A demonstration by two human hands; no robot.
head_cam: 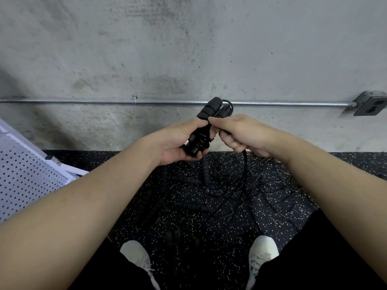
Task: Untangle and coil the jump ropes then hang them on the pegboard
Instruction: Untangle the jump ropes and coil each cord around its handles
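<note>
My left hand (178, 141) grips the black foam handles of a jump rope (209, 110), which stick up past my fingers in front of the wall. My right hand (240, 132) pinches that rope's thin black cord right beside the handles; a small loop shows above them and a strand hangs from my fist to the floor. Below, a tangle of black jump ropes (219, 191) with several foam handles lies spread on the speckled floor between my feet. The white pegboard (27, 176) leans at the left edge, by the wall.
A grey concrete wall faces me, with a metal conduit (83, 101) running across it to an outlet box (370, 104) at the right. My white shoes (136, 258) stand on the black speckled rubber floor (293, 216) on either side of the tangle.
</note>
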